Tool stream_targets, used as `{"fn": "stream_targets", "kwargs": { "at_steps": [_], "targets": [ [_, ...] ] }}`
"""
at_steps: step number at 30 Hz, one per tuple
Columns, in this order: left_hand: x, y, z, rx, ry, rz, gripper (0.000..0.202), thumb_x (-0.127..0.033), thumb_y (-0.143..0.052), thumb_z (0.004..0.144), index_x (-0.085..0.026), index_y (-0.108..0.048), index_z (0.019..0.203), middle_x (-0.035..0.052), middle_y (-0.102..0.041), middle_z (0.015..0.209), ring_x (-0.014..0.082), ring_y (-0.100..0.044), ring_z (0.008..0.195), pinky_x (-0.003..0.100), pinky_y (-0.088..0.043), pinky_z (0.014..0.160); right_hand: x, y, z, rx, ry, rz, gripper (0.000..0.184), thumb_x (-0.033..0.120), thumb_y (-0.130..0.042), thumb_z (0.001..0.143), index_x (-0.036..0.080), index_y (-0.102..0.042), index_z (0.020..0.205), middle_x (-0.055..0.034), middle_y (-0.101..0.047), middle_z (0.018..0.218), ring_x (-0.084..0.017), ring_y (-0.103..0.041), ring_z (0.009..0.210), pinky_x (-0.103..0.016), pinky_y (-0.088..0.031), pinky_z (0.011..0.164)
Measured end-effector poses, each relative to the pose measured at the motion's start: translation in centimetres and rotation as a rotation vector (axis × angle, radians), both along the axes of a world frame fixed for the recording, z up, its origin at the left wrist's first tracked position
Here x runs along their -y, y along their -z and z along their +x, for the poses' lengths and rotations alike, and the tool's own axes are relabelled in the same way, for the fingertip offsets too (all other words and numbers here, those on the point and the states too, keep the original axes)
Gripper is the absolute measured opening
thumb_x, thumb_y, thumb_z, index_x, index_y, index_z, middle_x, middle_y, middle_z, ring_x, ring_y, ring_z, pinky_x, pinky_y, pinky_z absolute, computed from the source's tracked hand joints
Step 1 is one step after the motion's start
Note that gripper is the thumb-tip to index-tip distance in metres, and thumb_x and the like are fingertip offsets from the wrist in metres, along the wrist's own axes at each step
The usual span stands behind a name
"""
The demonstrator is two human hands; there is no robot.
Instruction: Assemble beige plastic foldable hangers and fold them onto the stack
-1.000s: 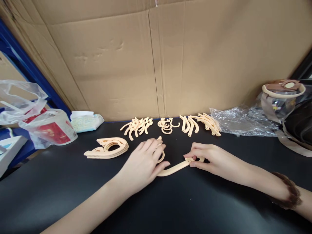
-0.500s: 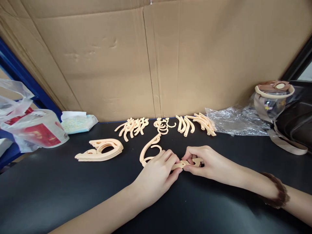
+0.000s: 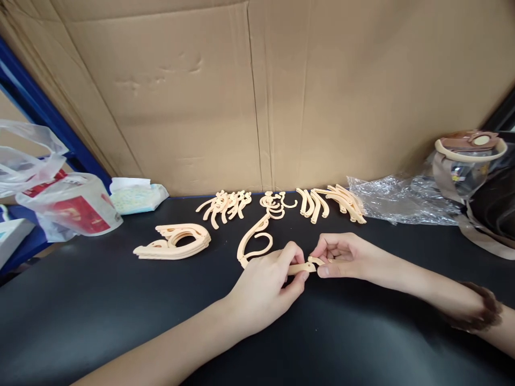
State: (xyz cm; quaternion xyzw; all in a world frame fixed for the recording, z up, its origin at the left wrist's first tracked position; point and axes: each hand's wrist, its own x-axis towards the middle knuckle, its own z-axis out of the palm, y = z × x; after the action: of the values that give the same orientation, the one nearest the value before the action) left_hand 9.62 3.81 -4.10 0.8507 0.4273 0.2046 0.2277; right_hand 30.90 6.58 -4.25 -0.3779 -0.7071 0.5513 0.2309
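Observation:
My left hand (image 3: 263, 284) is closed on a beige plastic folding hanger (image 3: 246, 238), gripping a flat arm of it between thumb and fingers. The hanger's hook (image 3: 263, 252) and its other curved arm stretch away beyond the hand. At the arm's holed end, my right hand (image 3: 348, 258) pinches a small curved beige piece (image 3: 317, 261), mostly covered by the fingers. Whether that piece is joined to the arm, I cannot tell. To the left lies a stack of folded beige hangers (image 3: 193, 250).
Along the back of the black table (image 3: 120, 316) lie loose notched parts (image 3: 225, 206), hooks (image 3: 271, 201) and curved arms (image 3: 317, 206). Clear plastic wrap (image 3: 402, 201) and a strapped bottle (image 3: 469, 166) stand right. A tissue pack (image 3: 139, 198) and bagged roll (image 3: 90, 206) sit left, cardboard behind (image 3: 181, 107).
The view has shifted slightly. My right fingers have changed their grip on the small piece, and its notched end no longer shows. My left hand still holds the hanger.

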Motion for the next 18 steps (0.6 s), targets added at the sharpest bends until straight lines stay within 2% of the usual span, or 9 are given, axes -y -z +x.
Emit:
{"fn": "stream_targets", "kwargs": {
  "at_steps": [3, 5, 11, 14, 18],
  "targets": [
    [-0.01, -0.02, -0.14, -0.009, 0.003, 0.008, 0.005, -0.024, -0.047, 0.09, -0.023, -0.042, 0.089, -0.0061, -0.055, 0.075, 0.011, -0.05, 0.056, 0.024, -0.034, 0.052, -0.03, -0.3, 0.08, -0.018, -0.045, -0.038, 0.034, 0.042, -0.072, 0.075, 0.015, -0.058, 0.09, 0.0009, -0.055, 0.081, -0.011, -0.051, 0.076, -0.026, -0.041, 0.073],
    [-0.03, 0.05, -0.29, 0.004, 0.031, 0.015, 0.002, -0.025, -0.043, 0.093, -0.024, -0.041, 0.093, -0.0053, -0.058, 0.079, 0.0117, -0.054, 0.062, 0.023, -0.036, 0.054, -0.02, -0.42, 0.13, -0.036, -0.039, -0.073, 0.033, 0.042, -0.072, 0.076, 0.015, -0.058, 0.09, 0.0001, -0.057, 0.084, -0.011, -0.052, 0.079, -0.027, -0.041, 0.076],
    [-0.03, 0.28, -0.53, 0.057, 0.079, 0.007, 0.02, -0.024, -0.039, 0.097, -0.026, -0.04, 0.117, -0.0024, -0.063, 0.096, 0.0135, -0.061, 0.081, 0.024, -0.044, 0.067, 0.11, -0.65, 0.19, -0.083, 0.002, -0.251, 0.037, 0.044, -0.074, 0.074, 0.015, -0.056, 0.088, 0.0018, -0.051, 0.076, -0.008, -0.044, 0.066, -0.021, -0.031, 0.056],
    [0.01, 0.19, -0.52, 0.058, 0.086, -0.003, 0.023, -0.024, -0.039, 0.098, -0.027, -0.043, 0.12, -0.0005, -0.063, 0.106, 0.014, -0.062, 0.089, 0.025, -0.046, 0.071, 0.17, -0.59, 0.21, -0.126, -0.028, -0.267, 0.035, 0.044, -0.073, 0.075, 0.015, -0.055, 0.086, 0.0018, -0.05, 0.073, -0.008, -0.043, 0.063, -0.021, -0.031, 0.054],
    [0.05, 0.09, -0.54, 0.027, 0.089, 0.007, 0.022, -0.025, -0.038, 0.097, -0.026, -0.044, 0.118, 0.0003, -0.064, 0.107, 0.0141, -0.064, 0.084, 0.025, -0.047, 0.065, 0.1, -0.41, 0.33, -0.137, -0.061, -0.28, 0.034, 0.044, -0.071, 0.078, 0.015, -0.054, 0.086, 0.002, -0.05, 0.071, -0.008, -0.044, 0.062, -0.021, -0.032, 0.054]
  ]
}}
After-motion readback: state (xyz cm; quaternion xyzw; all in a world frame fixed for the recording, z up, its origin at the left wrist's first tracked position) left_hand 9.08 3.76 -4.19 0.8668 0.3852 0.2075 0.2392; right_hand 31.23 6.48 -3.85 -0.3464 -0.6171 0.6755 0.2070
